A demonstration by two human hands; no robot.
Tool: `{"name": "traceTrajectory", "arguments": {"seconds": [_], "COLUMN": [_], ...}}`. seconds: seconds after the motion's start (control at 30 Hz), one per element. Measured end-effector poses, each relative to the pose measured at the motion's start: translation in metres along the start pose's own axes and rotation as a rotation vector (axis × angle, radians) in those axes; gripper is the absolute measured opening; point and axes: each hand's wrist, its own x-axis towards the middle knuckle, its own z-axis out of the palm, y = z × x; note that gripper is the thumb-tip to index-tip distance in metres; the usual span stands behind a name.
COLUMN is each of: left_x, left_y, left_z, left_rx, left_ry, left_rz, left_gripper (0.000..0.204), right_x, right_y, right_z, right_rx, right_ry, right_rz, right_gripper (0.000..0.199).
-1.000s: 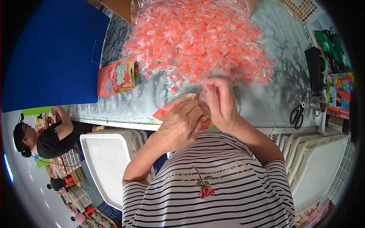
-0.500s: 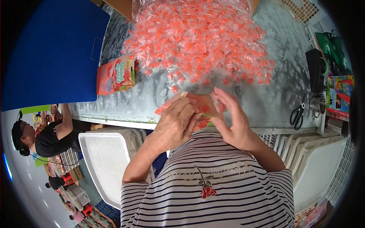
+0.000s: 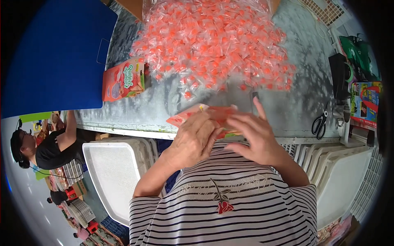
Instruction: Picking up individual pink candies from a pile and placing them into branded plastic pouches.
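Note:
Close in front of my body, my left hand (image 3: 192, 141) is closed around a red plastic pouch (image 3: 179, 119) that lies tilted near the table's front edge. Much of the pouch is hidden behind the fingers. My right hand (image 3: 256, 141) is at the pouch's right side, palm toward it, with thumb and fingers spread apart; nothing shows in its grip. Beyond both hands lies a big heap of small orange-red candies in clear wrappers (image 3: 213, 45), with a few strays at its near edge.
Printed red pouches (image 3: 119, 84) lie at the left beside a blue panel (image 3: 57, 57). Black scissors (image 3: 319, 124) rest at the right edge. White plastic trays (image 3: 111, 168) stand below the table on the left, more trays (image 3: 344, 180) on the right. Another person (image 3: 53, 147) works at far left.
My right hand has drawn slightly back from the pouch and turned, with its thumb now away from the pouch's edge. My left hand keeps its hold, shifted only a little.

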Motion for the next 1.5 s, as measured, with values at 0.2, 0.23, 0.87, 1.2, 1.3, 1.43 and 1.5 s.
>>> {"name": "traceTrajectory", "arguments": {"seconds": [0.2, 0.23, 0.87, 1.2, 1.3, 1.43, 1.5], "left_x": [0.001, 0.001, -0.018, -0.018, -0.017, -0.018, -0.019], "left_y": [0.011, 0.01, -0.003, -0.009, -0.011, -0.012, -0.01], "left_z": [0.008, 0.006, -0.009, -0.005, -0.004, -0.002, -0.003], "left_rx": [-0.021, 0.014, 0.067, 0.087, 0.093, 0.097, 0.119], "left_ry": [-0.053, -0.047, 0.1, 0.141, 0.119, 0.126, 0.114], "left_rz": [0.116, 0.096, -0.16, -0.203, -0.185, -0.163, -0.182], "left_gripper": [0.018, 0.019, 0.015, 0.013, 0.013, 0.013, 0.013], "right_x": [0.007, 0.01, 0.018, -0.021, -0.029, -0.027, -0.019], "right_y": [0.003, -0.003, 0.132, 0.129, 0.114, 0.111, 0.114], "right_z": [0.009, 0.001, 0.024, 0.053, 0.054, 0.053, 0.051], "right_rx": [0.04, 0.122, -0.404, -0.656, -0.618, -0.551, -0.551], "right_ry": [-0.352, -0.324, 0.032, 0.026, -0.036, -0.065, -0.029], "right_rz": [0.017, 0.076, 0.365, 0.207, 0.221, 0.265, 0.239], "right_gripper": [0.057, 0.059, 0.049, 0.054, 0.058, 0.06, 0.06]}}
